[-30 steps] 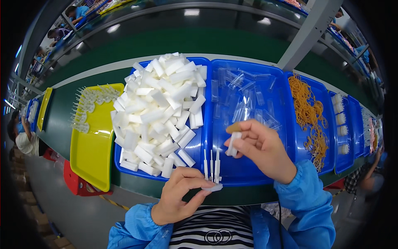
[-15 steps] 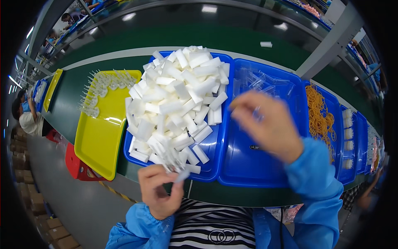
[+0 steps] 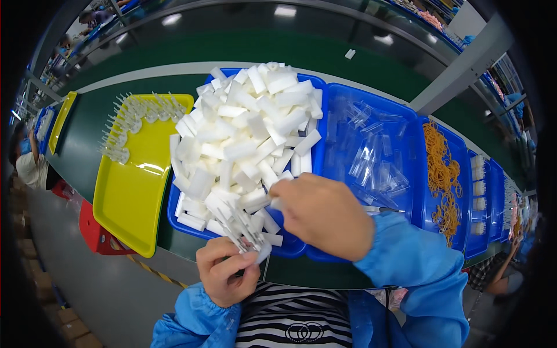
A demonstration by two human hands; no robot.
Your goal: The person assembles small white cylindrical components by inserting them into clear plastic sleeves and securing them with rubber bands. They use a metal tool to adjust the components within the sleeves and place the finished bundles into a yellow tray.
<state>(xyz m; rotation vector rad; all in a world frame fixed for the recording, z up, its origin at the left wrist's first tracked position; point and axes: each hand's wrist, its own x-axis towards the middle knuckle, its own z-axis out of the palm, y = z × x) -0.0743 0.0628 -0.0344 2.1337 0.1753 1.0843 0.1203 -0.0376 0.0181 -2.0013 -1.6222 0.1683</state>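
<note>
My left hand point(image 3: 228, 272) grips a round, whitish translucent base with several thin pale prongs point(image 3: 235, 223) standing up from it. My right hand point(image 3: 325, 216) is at the near right side of a heap of white foam tubes point(image 3: 243, 133), its fingers curled in a pinch. A white foam tube point(image 3: 278, 203) shows at those fingertips, blurred and partly hidden. The heap fills a blue tray point(image 3: 318, 156). Under and beyond my right forearm lies another blue tray point(image 3: 342, 151) with clear plastic tubes point(image 3: 374, 165).
A yellow tray point(image 3: 125, 214) at left holds several pronged white pieces point(image 3: 130, 119). Rubber bands point(image 3: 441, 174) lie in a blue tray at right. A thin metal tool point(image 3: 383, 209) sits beside my right sleeve. Across the back runs a green conveyor belt point(image 3: 243, 49) with one white piece point(image 3: 350, 54).
My right hand has swung left from the clear-tube tray to the foam heap. More clear tubes now show in that tray. The white piece on the conveyor has shifted left.
</note>
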